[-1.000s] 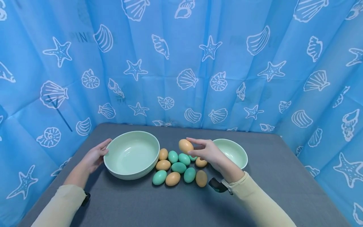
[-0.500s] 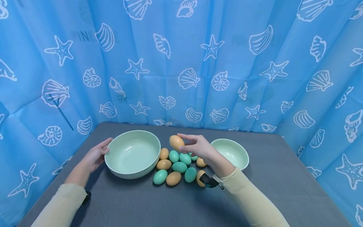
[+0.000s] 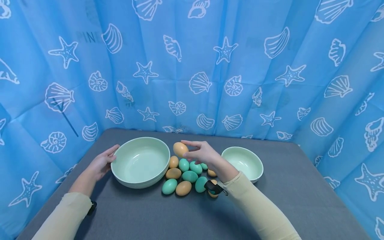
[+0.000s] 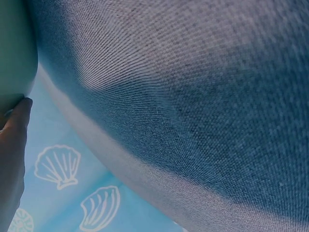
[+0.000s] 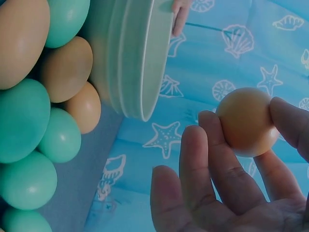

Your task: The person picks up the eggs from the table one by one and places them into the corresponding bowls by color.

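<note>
My right hand [image 3: 200,154] pinches an orange egg [image 3: 180,149] between thumb and fingers, held above the table just right of the large bowl. In the right wrist view that egg [image 5: 247,122] shows clearly, with the other fingers spread below it. The large pale green bowl [image 3: 140,163] stands at the left with nothing inside. My left hand [image 3: 102,163] holds its left rim; in the left wrist view a finger [image 4: 19,116] touches the bowl wall. Between the bowls lie several green eggs [image 3: 190,176] and orange eggs [image 3: 183,188], partly hidden by the right hand and wrist.
A smaller pale green bowl [image 3: 244,163] stands to the right of the eggs, partly behind the right forearm. Grey cloth covers the table [image 3: 168,220]. A blue curtain [image 3: 192,66] with white shells and starfish hangs behind and at both sides.
The right hand has carried the orange egg leftward and slightly up, from above the green eggs to near the large bowl's right rim. The left hand has stayed at the bowl.
</note>
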Motion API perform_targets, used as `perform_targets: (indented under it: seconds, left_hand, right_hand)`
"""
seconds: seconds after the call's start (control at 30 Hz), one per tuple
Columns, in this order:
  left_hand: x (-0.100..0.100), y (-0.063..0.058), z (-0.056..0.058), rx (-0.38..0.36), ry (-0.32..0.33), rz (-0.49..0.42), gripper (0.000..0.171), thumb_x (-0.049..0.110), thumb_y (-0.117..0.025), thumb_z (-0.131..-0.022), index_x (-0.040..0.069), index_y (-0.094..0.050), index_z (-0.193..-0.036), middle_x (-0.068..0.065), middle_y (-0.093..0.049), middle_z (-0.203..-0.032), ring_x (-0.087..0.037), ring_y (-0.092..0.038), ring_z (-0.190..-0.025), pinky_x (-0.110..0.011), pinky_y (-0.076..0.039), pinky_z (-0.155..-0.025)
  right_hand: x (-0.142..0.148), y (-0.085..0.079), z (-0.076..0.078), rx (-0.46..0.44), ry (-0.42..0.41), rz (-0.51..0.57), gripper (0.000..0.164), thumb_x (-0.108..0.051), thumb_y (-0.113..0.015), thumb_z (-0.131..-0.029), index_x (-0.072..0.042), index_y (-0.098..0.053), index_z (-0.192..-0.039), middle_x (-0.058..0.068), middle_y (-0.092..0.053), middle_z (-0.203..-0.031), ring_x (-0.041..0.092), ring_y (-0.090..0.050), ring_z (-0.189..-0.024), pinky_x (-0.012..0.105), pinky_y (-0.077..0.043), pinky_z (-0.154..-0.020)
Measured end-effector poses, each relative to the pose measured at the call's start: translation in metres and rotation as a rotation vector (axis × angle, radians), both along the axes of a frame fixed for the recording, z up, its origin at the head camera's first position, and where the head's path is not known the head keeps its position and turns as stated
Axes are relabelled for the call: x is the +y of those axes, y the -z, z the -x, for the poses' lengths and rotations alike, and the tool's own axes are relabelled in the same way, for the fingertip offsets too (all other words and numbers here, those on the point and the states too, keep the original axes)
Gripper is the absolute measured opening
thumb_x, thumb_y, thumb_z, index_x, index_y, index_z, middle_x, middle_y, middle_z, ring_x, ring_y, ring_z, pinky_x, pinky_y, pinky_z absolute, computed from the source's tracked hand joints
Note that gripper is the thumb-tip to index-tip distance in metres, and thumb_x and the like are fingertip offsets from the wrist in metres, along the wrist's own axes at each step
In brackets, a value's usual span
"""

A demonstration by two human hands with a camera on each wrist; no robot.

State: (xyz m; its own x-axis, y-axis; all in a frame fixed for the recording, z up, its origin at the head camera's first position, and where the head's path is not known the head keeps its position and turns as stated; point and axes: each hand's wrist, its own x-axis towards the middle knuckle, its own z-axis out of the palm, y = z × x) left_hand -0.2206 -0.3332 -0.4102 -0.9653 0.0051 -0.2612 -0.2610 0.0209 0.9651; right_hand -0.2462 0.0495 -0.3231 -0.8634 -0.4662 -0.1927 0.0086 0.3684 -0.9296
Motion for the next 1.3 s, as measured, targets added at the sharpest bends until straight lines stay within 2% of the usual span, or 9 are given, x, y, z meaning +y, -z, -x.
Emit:
perform_targets:
  seconds: [0.27,0.4,0.57,0.8,1.0,1.3]
  left_hand:
    - [0.001,0.000,-0.001,0.010,-0.002,0.022,0.056,0.011,-0.028,-0.107,0.012,0.001,-0.155,-0.012,0.001,-0.160,-0.033,-0.002,-0.146,-0.054,-0.010,-0.115]
    - [0.000,-0.001,-0.001,-0.007,-0.017,0.021,0.056,0.013,-0.029,-0.107,0.013,0.000,-0.155,-0.011,0.000,-0.160,-0.033,-0.002,-0.146,-0.054,-0.009,-0.115]
    - [-0.001,0.000,-0.002,-0.011,-0.014,0.018,0.056,0.012,-0.029,-0.107,0.014,-0.001,-0.156,-0.010,0.000,-0.160,-0.033,-0.001,-0.147,-0.055,-0.008,-0.115]
    - [0.001,0.000,-0.001,0.001,-0.007,0.012,0.055,0.012,-0.028,-0.107,0.013,-0.001,-0.156,-0.012,0.000,-0.161,-0.034,-0.002,-0.146,-0.055,-0.009,-0.114]
    - [0.001,-0.002,0.000,0.004,-0.009,0.000,0.055,0.011,-0.028,-0.107,0.013,-0.001,-0.156,-0.011,0.001,-0.161,-0.034,-0.001,-0.147,-0.056,-0.008,-0.114]
    - [0.000,-0.001,0.000,-0.008,-0.015,-0.006,0.056,0.011,-0.028,-0.107,0.013,-0.001,-0.156,-0.011,0.000,-0.161,-0.033,-0.003,-0.147,-0.054,-0.010,-0.115]
  right_hand:
    - [-0.015,0.001,0.006,-0.024,-0.020,0.015,0.053,-0.015,-0.070,-0.090,-0.024,-0.055,-0.141,0.005,-0.071,-0.103,0.017,-0.065,-0.083,0.030,-0.048,-0.063]
    - [-0.024,-0.002,0.007,-0.022,-0.050,0.025,0.053,-0.014,-0.069,-0.090,-0.022,-0.054,-0.141,0.006,-0.070,-0.100,0.021,-0.065,-0.086,0.030,-0.046,-0.062]
    - [-0.035,-0.003,0.009,-0.044,-0.056,0.034,0.054,-0.014,-0.070,-0.091,-0.022,-0.053,-0.142,0.009,-0.069,-0.106,0.029,-0.066,-0.093,0.028,-0.049,-0.061]
    - [-0.052,0.001,0.014,-0.096,-0.051,0.083,0.055,-0.010,-0.069,-0.090,-0.021,-0.054,-0.141,0.011,-0.068,-0.112,0.027,-0.070,-0.090,0.036,-0.056,-0.071]
    - [-0.067,0.006,0.018,-0.122,-0.087,0.120,0.055,-0.008,-0.069,-0.090,-0.021,-0.054,-0.141,0.012,-0.069,-0.112,0.026,-0.070,-0.092,0.045,-0.053,-0.085]
    - [-0.095,0.020,0.026,-0.106,-0.123,0.128,0.051,-0.010,-0.070,-0.090,-0.024,-0.058,-0.137,0.007,-0.073,-0.099,0.022,-0.068,-0.092,0.037,-0.054,-0.072]
